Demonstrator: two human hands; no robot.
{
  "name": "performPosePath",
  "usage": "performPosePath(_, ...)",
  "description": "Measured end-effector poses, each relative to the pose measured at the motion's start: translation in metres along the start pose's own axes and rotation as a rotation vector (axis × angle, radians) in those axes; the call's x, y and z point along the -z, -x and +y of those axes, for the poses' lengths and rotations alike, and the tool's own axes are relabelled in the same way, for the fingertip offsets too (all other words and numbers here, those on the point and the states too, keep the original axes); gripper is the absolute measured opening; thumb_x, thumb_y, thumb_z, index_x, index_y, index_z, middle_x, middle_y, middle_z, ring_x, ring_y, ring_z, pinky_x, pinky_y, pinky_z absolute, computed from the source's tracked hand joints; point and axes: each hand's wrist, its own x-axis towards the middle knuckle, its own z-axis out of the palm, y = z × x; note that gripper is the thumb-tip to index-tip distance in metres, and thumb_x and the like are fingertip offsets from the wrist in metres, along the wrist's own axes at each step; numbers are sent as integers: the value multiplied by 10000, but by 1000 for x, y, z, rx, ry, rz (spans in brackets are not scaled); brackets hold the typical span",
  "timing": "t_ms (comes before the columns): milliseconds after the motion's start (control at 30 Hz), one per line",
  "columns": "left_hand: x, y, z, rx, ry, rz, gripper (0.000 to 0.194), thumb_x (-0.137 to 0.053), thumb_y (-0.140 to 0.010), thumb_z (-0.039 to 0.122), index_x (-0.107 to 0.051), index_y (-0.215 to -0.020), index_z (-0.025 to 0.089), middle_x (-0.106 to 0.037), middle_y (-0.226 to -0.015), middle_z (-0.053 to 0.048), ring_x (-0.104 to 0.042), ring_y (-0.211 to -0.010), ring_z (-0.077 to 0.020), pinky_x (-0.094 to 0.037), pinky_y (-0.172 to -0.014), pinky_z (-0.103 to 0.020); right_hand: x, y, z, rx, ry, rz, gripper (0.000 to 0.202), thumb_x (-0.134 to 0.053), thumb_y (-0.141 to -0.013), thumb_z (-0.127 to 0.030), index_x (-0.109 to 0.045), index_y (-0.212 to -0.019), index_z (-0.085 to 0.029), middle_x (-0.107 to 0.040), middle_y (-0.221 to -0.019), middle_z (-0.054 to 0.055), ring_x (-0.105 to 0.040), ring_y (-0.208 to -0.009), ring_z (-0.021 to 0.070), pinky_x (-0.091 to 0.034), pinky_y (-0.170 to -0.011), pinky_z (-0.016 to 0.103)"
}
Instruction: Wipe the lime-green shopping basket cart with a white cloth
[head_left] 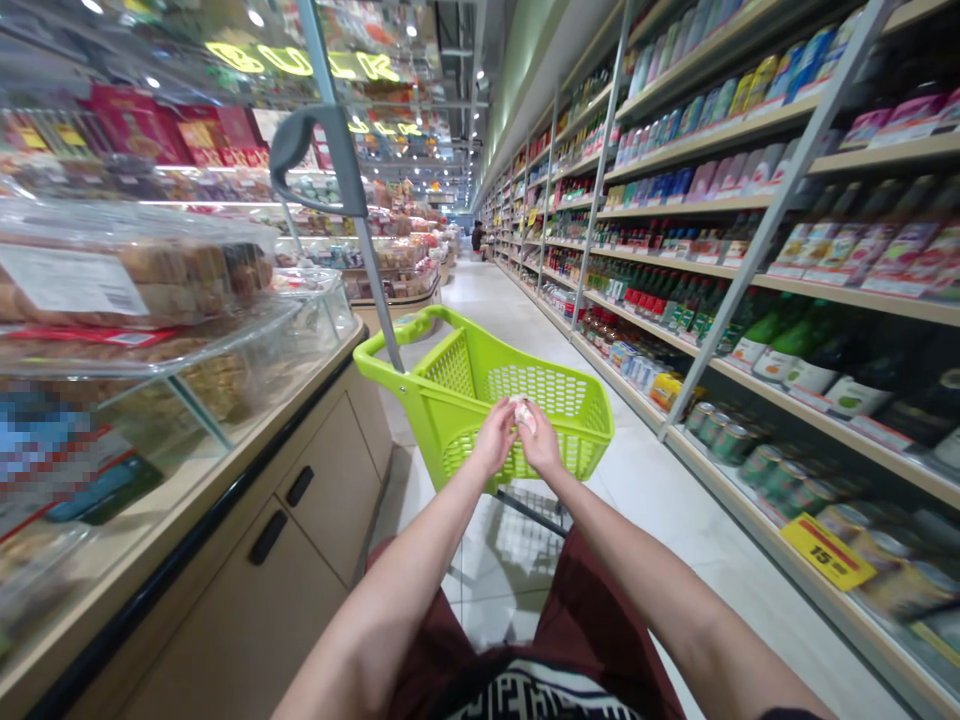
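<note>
One long shelf rack [783, 205], stocked with bottles and cans, lined the right side of the aisle. A wooden counter [247, 620] bearing packaged food stood opposite. Between them, a green shopping cart [427, 412] stood on the floor, its basket just beyond the hands. The right hand [540, 442] had its fingers clamped on a small white-and-pink wrapper [526, 417], located between both hands. The left hand [495, 440] had its fingers curled together beside the wrapper; their grip could not be determined.
</note>
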Motion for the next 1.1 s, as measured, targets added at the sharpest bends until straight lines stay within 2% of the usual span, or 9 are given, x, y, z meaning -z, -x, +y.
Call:
performPosePath(133,20,3,-6,-71,-554,54,555,-610,-648,185,-471,-1184,146,-467,-1289,-114,-399,-1212,-236,-294,-1019,-359,62,0,38,62,379,229,459,-399,-747,-175,-464,-1196,-104,-334,-1357,147,-269,-1268,256,-273,-1024,445)
performPosePath(267,46,8,-11,-154,-933,179,530,-505,-698,111,-431,-1223,86,-444,-1304,-135,-381,-1226,-208,-268,-1045,-328,103,12,72,-3,699,233,451,-419,-735,-156,-472,-1181,-117,-323,-1359,155,-220,-1273,324,-248,-989,545)
performPosePath(333,51,9,-15,-190,-1039,182,532,-485,-708,103,-415,-1233,57,-420,-1319,-150,-351,-1248,-199,-254,-1058,-305,95,19,76,20,741,171,416,-400,-759,-161,-484,-1164,-113,-376,-1319,161,-251,-1257,327,-281,-967,540)
performPosePath(500,51,11,-23,-213,-1227,116,543,-486,-714,117,-402,-1247,60,-356,-1363,-154,-303,-1276,-200,-243,-1069,-296,26,15,53,323,617,61,413,-343,-795,-138,-463,-1189,-114,-391,-1308,143,-284,-1252,256,-316,-987,458)
performPosePath(567,55,11,-22,-223,-1273,110,561,-491,-702,113,-398,-1252,55,-338,-1372,-164,-302,-1276,-204,-247,-1066,-295,11,11,45,418,599,-22,416,-351,-801,-141,-455,-1204,-124,-376,-1327,132,-271,-1261,249,-323,-986,441)
performPosePath(700,73,11,-11,-243,-1353,160,572,-486,-699,121,-387,-1260,64,-313,-1383,-171,-282,-1285,-215,-250,-1061,-330,32,11,61,383,679,-64,424,-343,-810,-130,-444,-1222,-117,-383,-1328,141,-257,-1267,262,-324,-975,456)
performPosePath(800,87,11,-1,-221,-1399,246,576,-476,-704,125,-373,-1268,84,-297,-1393,-165,-272,-1290,-220,-254,-1054,-364,63,9,85,300,711,41,430,-349,-799,-127,-443,-1217,-105,-406,-1301,153,-278,-1254,279,-315,-975,490)
performPosePath(900,95,12,7,-175,-1417,317,584,-468,-712,131,-350,-1282,74,-272,-1401,-177,-263,-1293,-229,-252,-1050,-374,63,4,87,238,663,124,422,-345,-790,-129,-457,-1194,-82,-425,-1266,174,-330,-1218,283,-328,-973,485)
performPosePath(1100,98,21,10,-200,-1514,288,614,-473,-712,135,-313,-1303,90,-223,-1425,-161,-199,-1316,-231,-211,-1060,-403,-33,1,19,384,484,-59,429,-325,-801,-115,-451,-1211,-107,-419,-1284,153,-336,-1223,235,-324,-998,430)
